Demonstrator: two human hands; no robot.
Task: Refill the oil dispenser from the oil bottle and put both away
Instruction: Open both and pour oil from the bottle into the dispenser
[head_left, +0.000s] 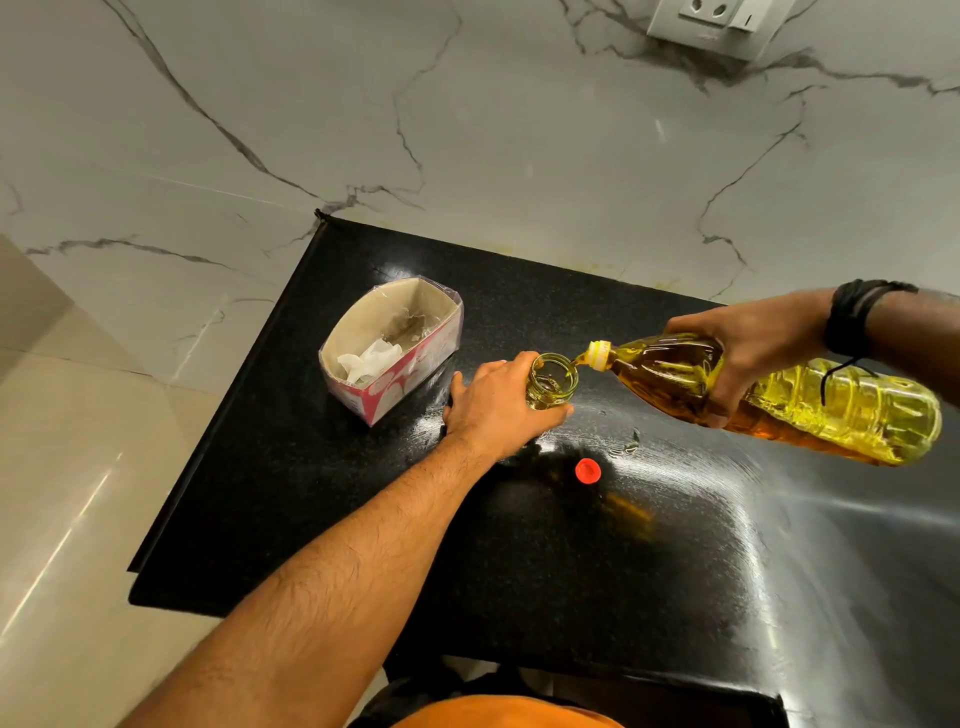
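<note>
A clear glass oil dispenser (554, 383) stands open-mouthed on the black counter (519, 545), with yellow oil in it. My left hand (493, 402) grips its side from the left. A large plastic oil bottle (810, 402) full of yellow oil lies tilted almost flat above the counter, its yellow neck at the dispenser's rim. My right hand (748, 353) holds the bottle around its upper body. A thin stream of oil runs from the neck into the dispenser. The bottle's red cap (587, 471) lies on the counter in front of the dispenser.
A red and white cardboard box (395, 353) with crumpled paper inside sits left of the dispenser. Small oil drops (626, 447) mark the counter near the cap. The marble wall behind carries a white socket plate (717, 26). The counter's left edge drops to a pale floor.
</note>
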